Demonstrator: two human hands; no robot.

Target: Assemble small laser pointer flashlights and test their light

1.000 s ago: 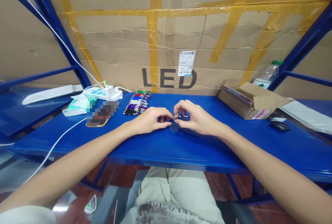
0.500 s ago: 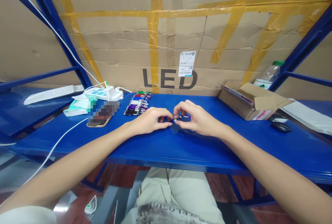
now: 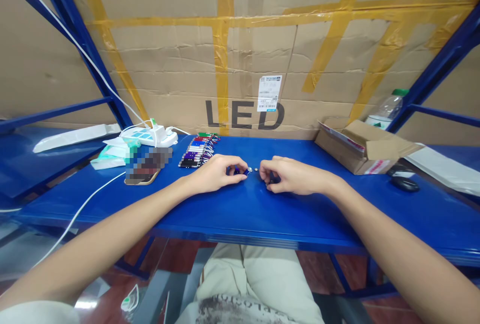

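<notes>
Both hands rest on the blue table [image 3: 240, 214], close together but not touching. The left hand [image 3: 217, 174] pinches a little torch [image 3: 243, 171] between thumb and fingers, and its shiny silver tip pokes out toward the right hand [image 3: 290, 178]. The right hand has its fingers curled in, with a small dark bit [image 3: 272, 180] under the fingertips (too small to tell what it is, or if the hand grips it). A row of little torches [image 3: 197, 152] in many colours lies just behind the left hand. An open cardboard box [image 3: 365, 151] sits far off to the right, and a white power strip [image 3: 150, 135] sits to the left.
</notes>
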